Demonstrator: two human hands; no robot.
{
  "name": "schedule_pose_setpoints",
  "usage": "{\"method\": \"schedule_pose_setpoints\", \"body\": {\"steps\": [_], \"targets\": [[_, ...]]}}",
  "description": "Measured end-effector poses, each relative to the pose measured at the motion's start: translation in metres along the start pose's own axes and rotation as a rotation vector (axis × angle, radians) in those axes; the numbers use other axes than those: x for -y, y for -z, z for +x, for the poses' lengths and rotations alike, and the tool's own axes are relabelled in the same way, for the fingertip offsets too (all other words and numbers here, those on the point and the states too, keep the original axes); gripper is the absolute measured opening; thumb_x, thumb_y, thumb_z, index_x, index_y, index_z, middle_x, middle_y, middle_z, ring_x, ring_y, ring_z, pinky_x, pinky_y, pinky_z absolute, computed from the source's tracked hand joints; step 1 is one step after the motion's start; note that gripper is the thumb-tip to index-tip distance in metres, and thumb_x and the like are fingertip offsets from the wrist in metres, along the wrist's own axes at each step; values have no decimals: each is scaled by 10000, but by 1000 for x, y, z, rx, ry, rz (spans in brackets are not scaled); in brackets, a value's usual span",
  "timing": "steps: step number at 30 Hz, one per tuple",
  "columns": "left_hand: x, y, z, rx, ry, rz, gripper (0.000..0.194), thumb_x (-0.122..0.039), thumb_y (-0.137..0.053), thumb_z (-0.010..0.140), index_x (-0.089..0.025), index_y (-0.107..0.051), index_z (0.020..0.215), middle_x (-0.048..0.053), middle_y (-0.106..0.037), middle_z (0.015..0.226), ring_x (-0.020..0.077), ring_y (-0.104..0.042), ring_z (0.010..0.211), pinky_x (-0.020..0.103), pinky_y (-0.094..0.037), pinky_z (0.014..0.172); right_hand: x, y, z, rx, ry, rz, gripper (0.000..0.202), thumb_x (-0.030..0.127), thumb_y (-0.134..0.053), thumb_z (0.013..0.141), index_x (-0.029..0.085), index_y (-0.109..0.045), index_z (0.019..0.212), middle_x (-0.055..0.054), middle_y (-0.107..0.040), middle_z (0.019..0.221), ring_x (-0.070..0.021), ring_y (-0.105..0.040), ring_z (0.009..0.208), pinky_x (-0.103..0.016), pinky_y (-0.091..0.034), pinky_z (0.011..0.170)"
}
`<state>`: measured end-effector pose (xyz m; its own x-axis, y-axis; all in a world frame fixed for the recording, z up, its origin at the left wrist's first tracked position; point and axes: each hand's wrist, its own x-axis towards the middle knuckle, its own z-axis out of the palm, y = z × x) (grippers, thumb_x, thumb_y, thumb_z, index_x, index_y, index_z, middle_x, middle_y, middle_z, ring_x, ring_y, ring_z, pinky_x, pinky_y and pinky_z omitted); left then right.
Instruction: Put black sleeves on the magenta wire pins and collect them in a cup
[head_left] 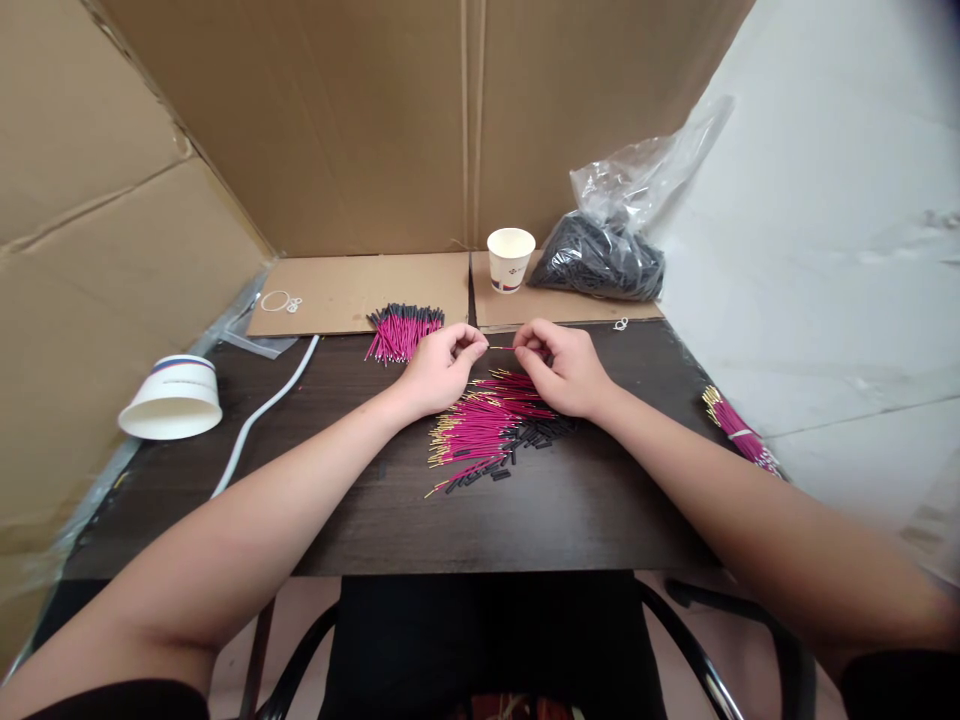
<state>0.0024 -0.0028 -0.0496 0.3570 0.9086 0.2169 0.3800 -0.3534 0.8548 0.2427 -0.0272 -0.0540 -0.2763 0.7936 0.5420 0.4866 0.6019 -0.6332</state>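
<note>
One thin wire [502,347] runs level between fingertips: left hand [442,370], at nine o'clock, pinches at its gold end; right hand [566,368], at three, its pink part. Better keep it straight, above the loose wires [480,425] at six.

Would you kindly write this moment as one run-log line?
right hand: pinching pink wire; left hand: pinched at its gold end, contents unclear; nearer: loose wire pile, black tubes; beyond: upright paper cup
</note>
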Motion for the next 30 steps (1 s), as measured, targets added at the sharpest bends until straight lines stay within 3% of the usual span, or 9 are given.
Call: {"method": "schedule_pose_setpoints", "body": {"steps": [22, 30], "targets": [[1, -2, 0, -3, 11, -16, 104, -229, -680, 1079, -170, -759, 1047, 56, -781, 947, 167, -606, 767, 329, -483, 750, 0, 3, 1, 14, -17, -24, 85, 254, -634, 978, 215, -687, 923, 2, -679, 739, -160, -590, 665, -319, -444, 694], [-4, -3, -4, 3, -51, 38, 103, -228, -686, 1075, -179, -769, 1038, 54, -790, 946, 173, -640, 789, 335, -522, 779, 0, 3, 1, 48, -18, -27, 71, 235, -639, 974, 221, -674, 913, 17, -669, 721, -152, -573, 655, -321, -438, 700]]}}
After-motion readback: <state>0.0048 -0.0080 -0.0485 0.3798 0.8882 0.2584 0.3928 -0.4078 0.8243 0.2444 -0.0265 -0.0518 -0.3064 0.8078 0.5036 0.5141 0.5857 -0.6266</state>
